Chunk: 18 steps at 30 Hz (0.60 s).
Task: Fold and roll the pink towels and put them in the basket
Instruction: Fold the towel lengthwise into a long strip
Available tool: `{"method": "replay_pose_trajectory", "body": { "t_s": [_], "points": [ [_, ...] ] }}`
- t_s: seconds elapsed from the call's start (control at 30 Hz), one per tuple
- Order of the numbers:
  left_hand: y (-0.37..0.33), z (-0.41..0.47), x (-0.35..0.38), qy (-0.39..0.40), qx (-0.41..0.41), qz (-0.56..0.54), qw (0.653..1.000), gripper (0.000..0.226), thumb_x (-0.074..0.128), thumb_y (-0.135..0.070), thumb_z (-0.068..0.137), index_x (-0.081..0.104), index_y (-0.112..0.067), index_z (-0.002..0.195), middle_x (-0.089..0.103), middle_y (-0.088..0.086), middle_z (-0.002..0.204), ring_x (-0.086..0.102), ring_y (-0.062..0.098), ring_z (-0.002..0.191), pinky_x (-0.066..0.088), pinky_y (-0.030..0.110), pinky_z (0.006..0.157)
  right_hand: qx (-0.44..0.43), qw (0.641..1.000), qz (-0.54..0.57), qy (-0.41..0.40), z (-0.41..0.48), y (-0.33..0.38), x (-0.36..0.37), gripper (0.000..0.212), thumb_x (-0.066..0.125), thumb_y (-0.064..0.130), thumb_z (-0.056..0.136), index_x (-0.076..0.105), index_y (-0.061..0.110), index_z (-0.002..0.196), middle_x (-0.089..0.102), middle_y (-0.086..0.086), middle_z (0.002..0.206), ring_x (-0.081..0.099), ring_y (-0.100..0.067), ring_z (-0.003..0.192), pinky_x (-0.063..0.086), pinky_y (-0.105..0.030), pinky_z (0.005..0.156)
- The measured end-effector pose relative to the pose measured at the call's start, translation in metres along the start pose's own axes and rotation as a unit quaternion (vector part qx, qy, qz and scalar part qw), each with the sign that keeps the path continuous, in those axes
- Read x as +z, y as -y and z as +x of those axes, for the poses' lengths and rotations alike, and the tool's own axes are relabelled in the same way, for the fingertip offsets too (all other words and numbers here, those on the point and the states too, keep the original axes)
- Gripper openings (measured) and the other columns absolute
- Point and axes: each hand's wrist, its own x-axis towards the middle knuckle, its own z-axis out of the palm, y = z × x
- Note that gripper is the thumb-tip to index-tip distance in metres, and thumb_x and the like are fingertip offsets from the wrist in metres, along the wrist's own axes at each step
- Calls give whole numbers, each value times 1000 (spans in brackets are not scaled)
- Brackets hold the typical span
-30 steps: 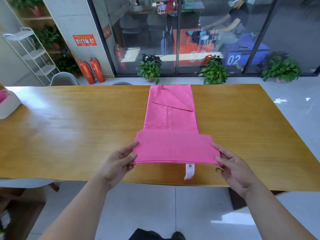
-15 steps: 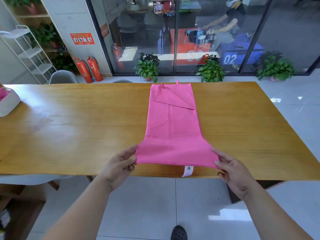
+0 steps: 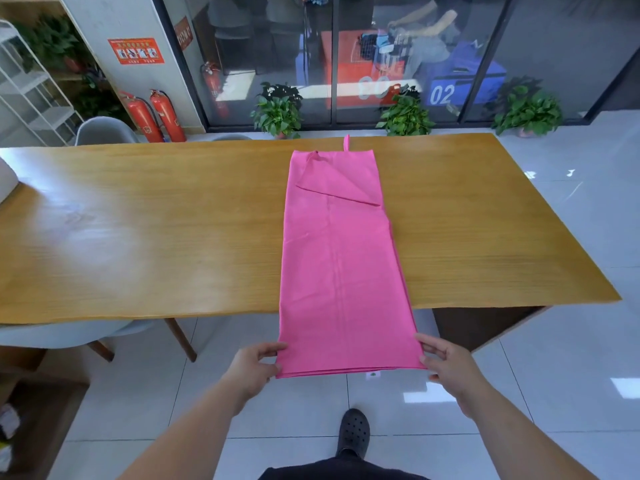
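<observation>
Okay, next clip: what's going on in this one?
A person stands at a wooden table, pinching the near corners of a pink towel, left hand on one, right hand on the other. The towel is folded into a long strip lying across the table, its near end held out past the table edge. It is not rolled yet.

White "02" stands on a blue box (image 3: 460, 88) behind the glass (image 3: 571, 46), upper right. Pale digits on the red box (image 3: 346, 67) beside it are too faint to read. The red sign (image 3: 136, 50) on the pillar (image 3: 104, 15), upper left, carries print too small to read.
</observation>
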Motion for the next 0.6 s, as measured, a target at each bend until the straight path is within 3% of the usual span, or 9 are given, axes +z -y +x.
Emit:
{"method": "replay_pose_trajectory", "body": {
  "t_s": [0.2, 0.3, 0.4, 0.47, 0.6],
  "points": [
    [33, -17, 6, -14, -12, 40, 999, 43, 67, 5, 94, 78, -32, 113, 73, -3, 116, 68, 14, 74, 55, 27, 70, 18, 999, -44, 3, -15, -30, 3, 43, 69, 0, 99, 75, 33, 125, 75, 4, 120, 72, -19, 107, 60, -38, 86],
    [46, -20, 11, -3, -35, 88, 996, 45, 63, 10, 91, 77, -28, 112, 74, -2, 116, 69, 11, 71, 57, 28, 68, 30, 993, -117, 9, -18, -39, 5, 40, 72, 1, 95, 76, 32, 121, 75, 5, 118, 71, -15, 105, 61, -35, 84],
    [42, -13, 9, -18, -28, 234, 972, 44, 63, 1, 93, 71, -30, 123, 69, -7, 126, 70, 13, 98, 56, 28, 82, 4, 977, -212, 3, -12, -30, 9, 43, 69, -2, 93, 71, 36, 114, 76, 6, 118, 68, -4, 101, 56, -29, 86],
    [25, -3, 7, -35, 19, 323, 946, 46, 60, -7, 95, 65, -31, 135, 62, -7, 135, 66, 16, 109, 52, 27, 87, -42, 968, -246, -8, -1, -10, 14, 48, 61, -4, 94, 68, 37, 117, 74, 6, 123, 68, -10, 105, 52, -29, 88],
    [-35, 23, 11, -78, 174, 413, 891, 57, 63, -24, 98, 48, -33, 152, 40, -9, 158, 46, 21, 139, 46, 38, 110, -153, 938, -310, 1, 36, 44, 32, 51, 57, 6, 101, 60, 29, 147, 58, 11, 147, 57, -12, 130, 41, -26, 102]
  ]
}}
